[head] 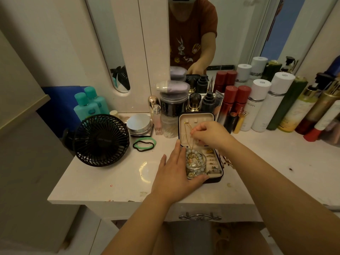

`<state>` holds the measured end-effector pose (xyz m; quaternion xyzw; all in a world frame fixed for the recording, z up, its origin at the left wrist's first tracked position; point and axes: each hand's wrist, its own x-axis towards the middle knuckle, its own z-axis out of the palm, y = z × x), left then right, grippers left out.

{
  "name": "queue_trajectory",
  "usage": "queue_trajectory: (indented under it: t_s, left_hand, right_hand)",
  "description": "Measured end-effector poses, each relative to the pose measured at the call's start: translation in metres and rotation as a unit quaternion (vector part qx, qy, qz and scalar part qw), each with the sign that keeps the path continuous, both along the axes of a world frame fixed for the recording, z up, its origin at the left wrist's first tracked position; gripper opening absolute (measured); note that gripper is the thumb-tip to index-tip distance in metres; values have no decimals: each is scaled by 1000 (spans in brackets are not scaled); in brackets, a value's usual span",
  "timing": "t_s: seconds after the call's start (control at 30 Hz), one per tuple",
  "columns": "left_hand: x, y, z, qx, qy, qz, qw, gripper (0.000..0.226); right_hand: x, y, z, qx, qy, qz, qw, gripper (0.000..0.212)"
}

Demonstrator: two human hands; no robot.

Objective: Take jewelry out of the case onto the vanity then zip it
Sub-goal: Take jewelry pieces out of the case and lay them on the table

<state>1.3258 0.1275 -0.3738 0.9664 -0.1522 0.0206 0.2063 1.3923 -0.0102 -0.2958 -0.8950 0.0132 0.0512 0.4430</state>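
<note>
At mid-vanity [110,181], case [220,174] sits open, unzipped, most jewelry [196,162] inside. R hand [211,135] pinches necklace [186,133]; L hand [173,173], fingers flat, steadies case. Early stage, prob.

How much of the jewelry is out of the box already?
Only a little is done. One reddish-gold piece lies on the vanity, right of the case. Right now the right hand pinches the gold necklace hanging in the lid, while the left hand rests on the case. Left to do: the bead bracelet and more lie inside, and the case is open, not zipped.
</note>
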Motion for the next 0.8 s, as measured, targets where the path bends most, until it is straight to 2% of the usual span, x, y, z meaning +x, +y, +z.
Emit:
queue_trajectory:
  t_s: [0.13,0.23,0.33,0.5,0.7,0.8]
  left_hand:
    - [0,0,0,2,3,1,1000,97]
    - [0,0,0,0,2,0,1000,98]
    - [0,0,0,2,3,0,1000,98]
    - [0,0,-1,2,3,1,1000,98]
    - [0,0,-1,-1,-1,0,1000,97]
    - [1,0,-1,-5,-3,-1,1000,97]
  right_hand:
    - [-2,-2,2,-15,0,12,1000,4]
    - [-3,-5,2,-12,-2,10,1000,14]
    - [-5,-7,1,18,3,7,1000,14]
    - [-4,-6,-4,-34,-34,-12,999,22]
    - [0,-4,-5,62,16,-43,997,31]
    - [1,-4,-4,72,17,-48,996,30]
